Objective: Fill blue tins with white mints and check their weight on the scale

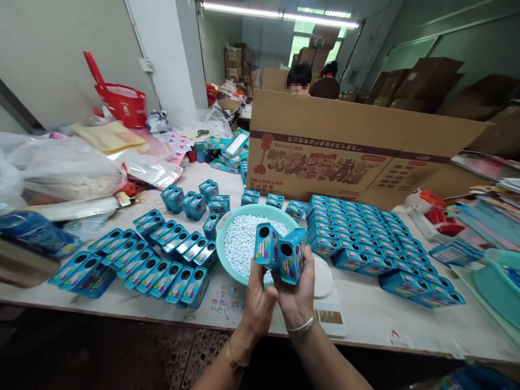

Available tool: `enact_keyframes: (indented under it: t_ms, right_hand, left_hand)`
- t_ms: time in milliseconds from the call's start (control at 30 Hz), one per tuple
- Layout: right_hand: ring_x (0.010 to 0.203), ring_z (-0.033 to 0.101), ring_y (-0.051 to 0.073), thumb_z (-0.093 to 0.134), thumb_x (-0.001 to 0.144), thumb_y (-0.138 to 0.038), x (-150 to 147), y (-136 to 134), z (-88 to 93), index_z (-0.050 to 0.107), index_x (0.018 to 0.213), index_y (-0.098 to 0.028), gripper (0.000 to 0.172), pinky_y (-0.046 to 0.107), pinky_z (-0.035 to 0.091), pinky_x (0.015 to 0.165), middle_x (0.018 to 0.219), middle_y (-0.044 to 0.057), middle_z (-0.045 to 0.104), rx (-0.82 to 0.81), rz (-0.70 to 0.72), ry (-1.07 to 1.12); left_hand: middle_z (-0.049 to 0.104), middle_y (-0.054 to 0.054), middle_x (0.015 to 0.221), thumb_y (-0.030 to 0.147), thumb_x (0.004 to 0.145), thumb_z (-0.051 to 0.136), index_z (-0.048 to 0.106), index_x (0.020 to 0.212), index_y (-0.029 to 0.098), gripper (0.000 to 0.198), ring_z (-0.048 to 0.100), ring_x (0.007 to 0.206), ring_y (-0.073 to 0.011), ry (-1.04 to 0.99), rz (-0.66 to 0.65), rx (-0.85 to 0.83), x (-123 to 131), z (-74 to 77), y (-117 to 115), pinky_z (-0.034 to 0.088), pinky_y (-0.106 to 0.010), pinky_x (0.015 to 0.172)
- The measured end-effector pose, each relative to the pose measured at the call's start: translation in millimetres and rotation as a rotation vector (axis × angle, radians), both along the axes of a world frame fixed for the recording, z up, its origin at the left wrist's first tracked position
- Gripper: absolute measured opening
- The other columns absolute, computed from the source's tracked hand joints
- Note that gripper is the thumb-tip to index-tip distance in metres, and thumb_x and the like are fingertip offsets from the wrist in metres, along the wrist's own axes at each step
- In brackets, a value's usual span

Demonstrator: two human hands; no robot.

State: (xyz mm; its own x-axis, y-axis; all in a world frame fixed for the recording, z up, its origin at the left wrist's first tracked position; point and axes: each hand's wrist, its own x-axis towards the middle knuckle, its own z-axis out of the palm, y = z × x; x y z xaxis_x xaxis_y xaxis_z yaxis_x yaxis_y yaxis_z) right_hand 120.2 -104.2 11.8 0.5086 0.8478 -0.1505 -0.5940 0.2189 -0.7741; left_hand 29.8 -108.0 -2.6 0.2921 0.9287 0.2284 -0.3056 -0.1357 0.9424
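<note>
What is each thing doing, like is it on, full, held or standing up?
Left hand, holding a blue box
Right hand, holding a second blue box
Bowl, loaded with white pellets
Long light, lit
Scale, number too unclear to read
Big carton, standing, inside hidden
Boxes on the right, packed close in rows
Boxes on the left, in looser groups
Red bag, handle up
Scissors, too small to tell if open

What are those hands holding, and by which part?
The left hand holds one blue box near its lower end; the right hand holds a second box along its outer side.
</note>
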Motion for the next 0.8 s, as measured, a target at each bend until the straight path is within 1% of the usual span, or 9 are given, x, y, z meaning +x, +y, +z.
enact_keyframes:
  t_ms: [67, 133, 233, 300, 400, 500, 600, 700, 800]
  right_hand:
    - [0.108, 0.068, 0.027, 0.042, 0.09, -0.068, -14.5, 8.1, 1.6, 0.062, 0.128, -0.025, 0.061, 0.042, 0.058, 0.088, 0.115, 0.005, 0.074, -0.006, -0.01, -0.024]
    - [0.11, 0.067, 0.025, 0.048, 0.09, -0.063, -29.9, 10.3, 1.2, 0.055, 0.136, -0.026, 0.06, 0.04, 0.057, 0.091, 0.118, 0.005, 0.072, -0.036, -0.047, -0.056]
    - [0.107, 0.067, 0.022, 0.056, 0.09, -0.054, -40.6, 7.6, -4.9, 0.043, 0.144, -0.032, 0.059, 0.039, 0.055, 0.093, 0.124, 0.003, 0.068, -0.038, -0.077, -0.141]
    - [0.111, 0.066, 0.022, 0.049, 0.095, -0.051, -30.5, 6.9, -10.6, 0.047, 0.141, -0.033, 0.049, 0.042, 0.053, 0.096, 0.128, 0.005, 0.066, 0.003, -0.006, -0.316]
    - [0.128, 0.054, 0.026, 0.05, 0.096, -0.043, 8.9, 16.3, -16.3, 0.064, 0.125, -0.029, 0.035, 0.051, 0.04, 0.108, 0.133, 0.009, 0.062, 0.085, 0.181, -0.917]
    - [0.137, 0.044, 0.033, 0.069, 0.082, -0.031, 47.1, 41.1, -19.7, 0.071, 0.115, -0.031, 0.033, 0.061, 0.022, 0.115, 0.14, 0.009, 0.059, 0.347, 0.654, -1.562]
    - [0.141, 0.041, 0.033, 0.07, 0.076, -0.02, 54.7, 70.9, -27.5, 0.068, 0.121, -0.032, 0.047, 0.062, 0.02, 0.115, 0.146, 0.007, 0.054, 0.651, 1.01, -1.828]
    - [0.143, 0.035, 0.036, 0.071, 0.075, -0.023, 39.5, 93.7, -39.1, 0.066, 0.122, -0.028, 0.047, 0.068, 0.017, 0.113, 0.149, 0.01, 0.05, 0.747, 1.096, -2.018]
    - [0.145, 0.027, 0.042, 0.073, 0.076, -0.031, 28.0, 108.8, -47.5, 0.067, 0.117, -0.026, 0.041, 0.076, 0.015, 0.108, 0.15, 0.012, 0.048, 0.614, 1.065, -2.218]
  left_hand:
    - [0.054, -0.017, 0.14, 0.077, 0.059, 0.074, 0.044, 0.14, 0.019, 0.104, 0.047, 0.135, -0.0374, -0.033, -0.006, -0.022, 3.6, 3.0, -0.5, 0.04, -0.045, 0.113]
    - [0.06, -0.015, 0.133, 0.061, 0.054, 0.087, 0.043, 0.137, 0.02, 0.102, 0.057, 0.125, -0.036, -0.026, 0.088, -0.115, 8.8, 4.6, 1.7, 0.046, -0.045, 0.107]
    - [0.068, -0.011, 0.119, 0.049, 0.064, 0.083, 0.05, 0.13, 0.02, 0.08, 0.068, 0.107, -0.0305, -0.059, 0.26, -0.238, 8.1, 4.8, 14.7, 0.053, -0.044, 0.097]
    - [0.069, -0.008, 0.119, 0.046, 0.075, 0.074, 0.053, 0.129, 0.022, 0.063, 0.068, 0.107, -0.0267, -0.143, 0.401, -0.226, -5.2, 6.1, 29.9, 0.053, -0.041, 0.097]
    - [0.068, -0.003, 0.125, 0.039, 0.081, 0.065, 0.056, 0.131, 0.027, 0.052, 0.064, 0.115, -0.0238, -0.311, 0.571, -0.149, -44.0, 15.8, 54.4, 0.052, -0.037, 0.1]
    - [0.071, -0.001, 0.119, 0.04, 0.078, 0.064, 0.063, 0.124, 0.026, 0.048, 0.066, 0.112, -0.0236, -0.477, 0.64, -0.173, -85.6, 34.1, 68.5, 0.054, -0.035, 0.097]
    - [0.074, 0.002, 0.11, 0.046, 0.079, 0.062, 0.067, 0.115, 0.029, 0.041, 0.068, 0.107, -0.0232, -0.543, 0.626, -0.292, -108.1, 48.8, 70.2, 0.057, -0.036, 0.092]
    - [0.077, 0.003, 0.099, 0.047, 0.077, 0.064, 0.068, 0.105, 0.03, 0.033, 0.07, 0.101, -0.0247, -0.567, 0.569, -0.498, -110.1, 50.6, 69.6, 0.059, -0.041, 0.088]
    - [0.078, 0.001, 0.093, 0.036, 0.072, 0.07, 0.068, 0.097, 0.027, 0.027, 0.072, 0.094, -0.0253, -0.58, 0.518, -0.636, -103.9, 43.7, 73.6, 0.06, -0.043, 0.085]
